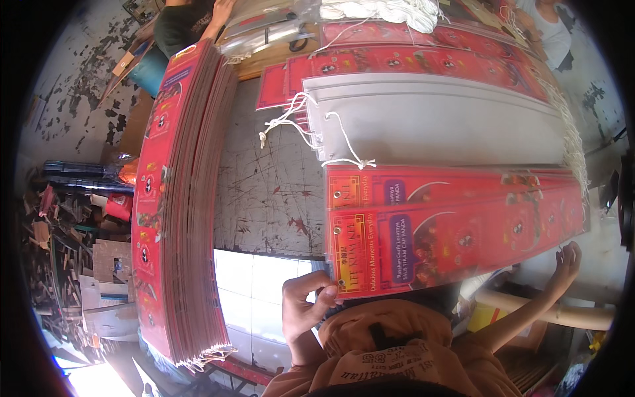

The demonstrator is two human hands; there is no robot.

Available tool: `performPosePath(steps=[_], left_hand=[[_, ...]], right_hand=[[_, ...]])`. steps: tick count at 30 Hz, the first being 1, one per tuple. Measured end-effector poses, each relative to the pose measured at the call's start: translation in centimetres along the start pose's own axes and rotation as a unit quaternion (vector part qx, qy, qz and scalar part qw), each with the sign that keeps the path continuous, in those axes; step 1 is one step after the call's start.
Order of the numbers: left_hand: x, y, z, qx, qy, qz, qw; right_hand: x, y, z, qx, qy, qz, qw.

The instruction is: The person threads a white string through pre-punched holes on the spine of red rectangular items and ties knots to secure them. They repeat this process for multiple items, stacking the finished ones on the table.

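Observation:
A long red printed banner (450, 241) with metal eyelets lies lengthwise in front of me, overhanging the near table edge. My left hand (307, 301) is closed on its near left corner, thumb over the edge. At the right end, my right hand (565, 264) has its fingers bent against the near edge, seemingly gripping it; the fingertips are small here. Another red banner (377, 188) lies just under and beyond it. Further back are long grey-white panels (443, 119), their backs up, with knotted white cords (284, 124) looped through the left ends.
A tall stack of red banners (188, 198) stands along the left. More red banners (397, 61) and a white cord bundle (377, 9) lie at the back. Two people, one dark-sleeved (182, 30), one in white (552, 30), are beyond. Scrap clutters the left floor.

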State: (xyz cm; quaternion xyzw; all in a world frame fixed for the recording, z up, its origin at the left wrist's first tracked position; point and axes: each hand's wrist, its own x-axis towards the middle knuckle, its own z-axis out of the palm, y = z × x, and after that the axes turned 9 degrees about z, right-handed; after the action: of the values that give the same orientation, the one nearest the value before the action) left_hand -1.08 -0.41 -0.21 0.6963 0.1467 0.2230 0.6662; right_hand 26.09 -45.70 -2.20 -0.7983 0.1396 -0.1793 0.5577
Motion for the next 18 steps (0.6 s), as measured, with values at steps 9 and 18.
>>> performPosePath(steps=[9, 18], left_hand=[[-0.3, 1.0, 2.3, 0.077, 0.301, 0.155, 0.938], [1.6, 6.0, 10.5, -0.544, -0.392, 0.343, 0.658]], right_hand=[[-2.1, -2.8, 1.7, -0.085, -0.016, -0.029, 0.996], [-2.2, 0.1, 3.1, -0.01, 0.115, -0.035, 0.993]])
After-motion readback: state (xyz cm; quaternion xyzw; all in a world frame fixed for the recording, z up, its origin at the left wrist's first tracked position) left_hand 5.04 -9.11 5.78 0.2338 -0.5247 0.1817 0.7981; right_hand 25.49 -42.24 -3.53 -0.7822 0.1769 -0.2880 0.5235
